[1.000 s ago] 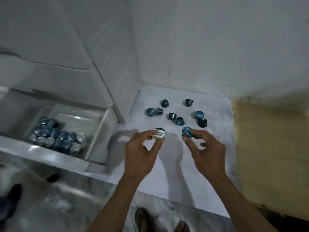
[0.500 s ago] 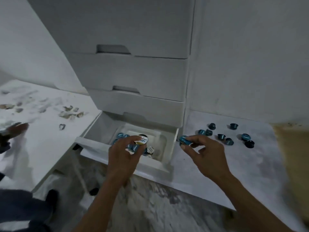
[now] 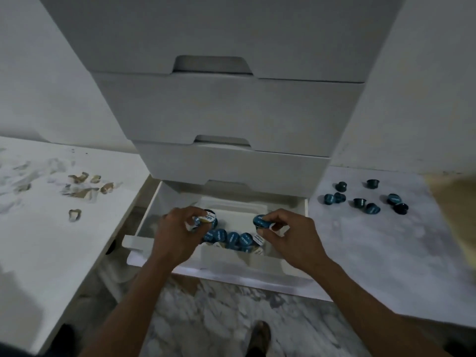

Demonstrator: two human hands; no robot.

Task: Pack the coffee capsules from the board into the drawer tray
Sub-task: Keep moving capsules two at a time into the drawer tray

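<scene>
Both hands hover over the white tray [image 3: 231,256] inside the open bottom drawer [image 3: 152,202]. My left hand [image 3: 177,235] pinches a capsule with a white and yellow lid [image 3: 209,218]. Between the fingers of my right hand [image 3: 288,238] sits a blue-lidded capsule [image 3: 260,221]. Under them, several blue capsules [image 3: 231,238] lie packed along the tray's front. Several more dark and blue capsules [image 3: 365,199] remain scattered on the white marbled board [image 3: 360,248] at the right.
Closed white drawers [image 3: 231,112] stack above the open one. A white surface [image 3: 51,240] on the left carries torn scraps [image 3: 82,184]. A wooden board [image 3: 458,228] lies at the far right. My foot [image 3: 260,336] stands on the marble floor below.
My view and both hands swung left from the board to the drawer. Each hand carried its capsule along and now holds it over the tray.
</scene>
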